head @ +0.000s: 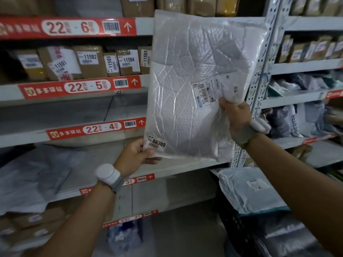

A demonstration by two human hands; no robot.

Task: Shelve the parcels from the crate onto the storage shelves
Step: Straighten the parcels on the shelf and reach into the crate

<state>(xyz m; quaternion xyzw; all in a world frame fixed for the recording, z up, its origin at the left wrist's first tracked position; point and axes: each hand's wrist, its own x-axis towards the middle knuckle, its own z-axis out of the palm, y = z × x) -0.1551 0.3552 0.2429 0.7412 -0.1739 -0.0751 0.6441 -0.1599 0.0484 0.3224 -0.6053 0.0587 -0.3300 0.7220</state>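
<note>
1. A white bubble parcel (194, 86) is held upright in the air, to the right of the red 22-4 shelf label (96, 129) and in front of the shelves.
2. The left hand (137, 154) pinches the parcel's lower left corner, just below and right of the 22-4 label, beside a sticker (157, 144) reading 08309.
3. The right hand (235, 115) grips the parcel's right edge, farther right of the 22-4 label, with its thumb next to the printed shipping label (207, 93).
4. Above the 22-4 label, brown boxes (91, 62) numbered 11501 to 11505 stand in a row.
5. Below and left of the 22-4 label, grey bags (33, 175) lie on a shelf.
6. Well down and right of the 22-4 label, a dark crate (239, 230) holds a pale blue-grey parcel (248, 190).
</note>
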